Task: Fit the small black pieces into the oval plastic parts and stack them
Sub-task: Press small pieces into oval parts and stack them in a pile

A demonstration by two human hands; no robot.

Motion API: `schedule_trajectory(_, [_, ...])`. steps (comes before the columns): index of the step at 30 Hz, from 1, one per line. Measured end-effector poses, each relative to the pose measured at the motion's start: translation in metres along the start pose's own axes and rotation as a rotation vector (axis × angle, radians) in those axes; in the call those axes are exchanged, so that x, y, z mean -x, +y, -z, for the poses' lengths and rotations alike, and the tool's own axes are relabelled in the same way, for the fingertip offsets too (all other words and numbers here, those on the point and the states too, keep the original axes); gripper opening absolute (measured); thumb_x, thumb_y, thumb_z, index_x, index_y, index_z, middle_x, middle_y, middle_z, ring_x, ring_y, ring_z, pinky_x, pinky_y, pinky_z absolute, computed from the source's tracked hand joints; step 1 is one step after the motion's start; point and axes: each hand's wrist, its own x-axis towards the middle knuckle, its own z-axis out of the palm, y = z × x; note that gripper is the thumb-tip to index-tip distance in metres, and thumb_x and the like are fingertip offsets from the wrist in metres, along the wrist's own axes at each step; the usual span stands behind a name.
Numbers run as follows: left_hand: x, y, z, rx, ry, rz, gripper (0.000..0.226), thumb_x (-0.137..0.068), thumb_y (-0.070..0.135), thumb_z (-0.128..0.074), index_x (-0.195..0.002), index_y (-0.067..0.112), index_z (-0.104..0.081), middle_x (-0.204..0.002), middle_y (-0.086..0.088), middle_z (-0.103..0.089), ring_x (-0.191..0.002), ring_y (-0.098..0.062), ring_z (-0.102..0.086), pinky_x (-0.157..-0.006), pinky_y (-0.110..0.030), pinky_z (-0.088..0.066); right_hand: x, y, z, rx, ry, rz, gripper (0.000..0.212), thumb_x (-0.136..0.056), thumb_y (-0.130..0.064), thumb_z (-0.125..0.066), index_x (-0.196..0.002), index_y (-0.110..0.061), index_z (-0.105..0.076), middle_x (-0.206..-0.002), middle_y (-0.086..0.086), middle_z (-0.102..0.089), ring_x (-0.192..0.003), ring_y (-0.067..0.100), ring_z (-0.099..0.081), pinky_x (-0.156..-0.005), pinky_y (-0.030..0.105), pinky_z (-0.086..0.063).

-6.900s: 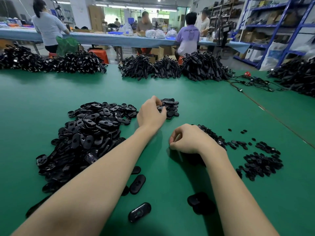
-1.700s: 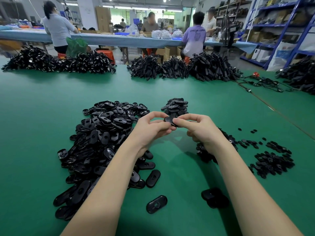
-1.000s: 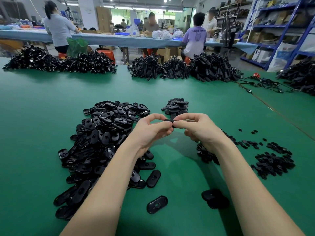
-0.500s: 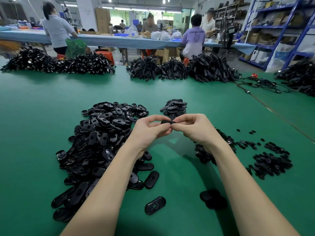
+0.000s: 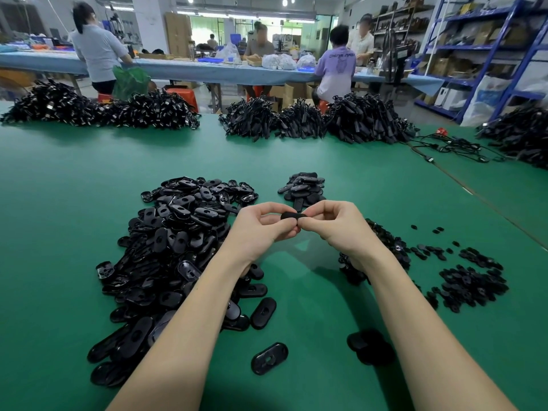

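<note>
Hands: both raised above the green worktop (image 5: 74, 179), meeting at the middle, with my forearms reaching in from the near edge.
Left hand (image 5: 261, 229): fingers curled, thumb and forefinger pinching the left end of one oval plastic part (image 5: 293, 215).
Right hand (image 5: 338, 225): fingers curled too, pinching the right end of that same part, fingertips touching those of the left.
Oval part in my grip: held level between the two hands, seen edge-on (whether a small black piece already sits in it I cannot tell).
Big heap of oval parts (image 5: 175, 247): on the worktop to my left, spreading from beside the left wrist down toward the near edge, the pieces lying at all angles.
Loose oval parts: one lies alone near the front (image 5: 269, 358), its inside facing up; another (image 5: 263, 312) sits just beside the edge of the heap.
Small stack (image 5: 302, 188): a low pile of oval parts just beyond my fingertips.
Small black pieces (image 5: 471, 284): a cluster to my right, with a scatter of single ones around it; a second darker pile (image 5: 385, 244) lies partly hidden under my right wrist.
Dark lump near the front right (image 5: 370, 347): black parts, too shadowed to make out.
Far edge of worktop: bundles of black cables (image 5: 364, 120) in a row.
Background: people at a long blue bench (image 5: 184, 69), blue shelving (image 5: 504, 48) on the right.
</note>
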Motion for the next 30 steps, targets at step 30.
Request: schedule_trajectory(30, [-0.012, -0.017, -0.002, -0.755, 0.205, -0.283, 0.011, -0.078, 0.046, -0.075, -0.088, 0.043, -0.07, -0.081, 0.033, -0.066, -0.06, -0.002, -0.062, -0.073, -0.03, -0.057, 0.0, 0.004, 0.016, 0.034, 0.004, -0.176, 0.017, -0.086, -0.03, -0.077, -0.101, -0.026, -0.068, -0.095, -0.003, -0.073, -0.049, 0.005, -0.059, -0.053, 0.022, -0.041])
